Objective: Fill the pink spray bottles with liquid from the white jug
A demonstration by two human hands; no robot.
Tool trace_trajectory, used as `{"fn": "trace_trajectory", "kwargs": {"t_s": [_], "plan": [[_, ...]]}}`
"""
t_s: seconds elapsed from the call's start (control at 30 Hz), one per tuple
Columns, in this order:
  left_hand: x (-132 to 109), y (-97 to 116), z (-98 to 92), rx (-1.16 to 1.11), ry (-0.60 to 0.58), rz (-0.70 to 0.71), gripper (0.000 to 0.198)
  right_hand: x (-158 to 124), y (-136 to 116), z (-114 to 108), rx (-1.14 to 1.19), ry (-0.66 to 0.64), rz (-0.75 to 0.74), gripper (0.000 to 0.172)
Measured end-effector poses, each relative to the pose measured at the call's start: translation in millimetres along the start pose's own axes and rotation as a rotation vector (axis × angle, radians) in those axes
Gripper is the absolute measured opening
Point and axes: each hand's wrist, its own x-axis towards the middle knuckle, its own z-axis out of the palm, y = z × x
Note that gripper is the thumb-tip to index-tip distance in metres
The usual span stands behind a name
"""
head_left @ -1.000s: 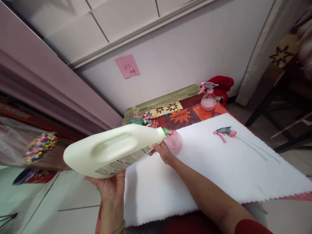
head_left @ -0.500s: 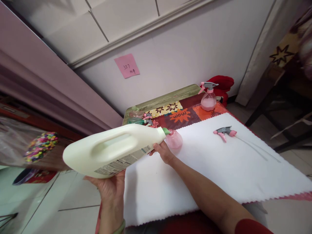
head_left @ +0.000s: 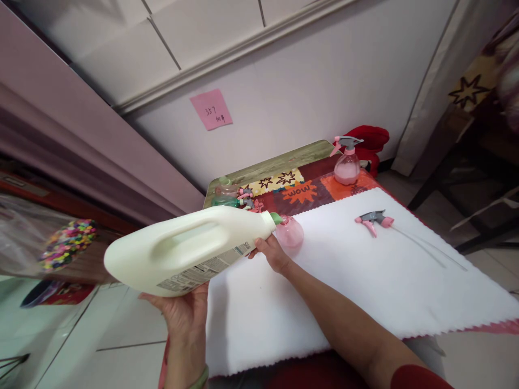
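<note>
A large pale-green detergent jug (head_left: 190,243) lies tilted on its side in the air, its green spout (head_left: 276,218) at the mouth of a pink spray bottle (head_left: 290,233) without its top. My left hand (head_left: 180,305) supports the jug from below near its base. Close to the neck, my right hand (head_left: 270,253) grips the jug's underside; some of its fingers are hidden behind it. The bottle stands on a white cloth (head_left: 344,281). To the right on that cloth lies a grey-and-pink spray head (head_left: 375,220) with a thin clear tube.
A second pink spray bottle (head_left: 347,168), its head fitted, stands at the table's back right. Clear and green bottles (head_left: 227,201) lie at the back left beside pink spray heads. A pink note (head_left: 211,110) is on the wall. Dark chair legs (head_left: 441,178) stand at right.
</note>
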Motion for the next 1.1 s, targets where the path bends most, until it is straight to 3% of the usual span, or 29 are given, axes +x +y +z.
{"fn": "trace_trajectory", "kwargs": {"t_s": [0.47, 1.1], "plan": [[-5, -2, 7.8, -0.041, -0.027, 0.014, 0.082, 1, 4, -1, 0.023, -0.003, -0.016, 0.068], [2, -1, -2.9, -0.08, -0.015, -0.018, 0.081, 1, 5, -1, 0.036, -0.002, -0.004, 0.066]]}}
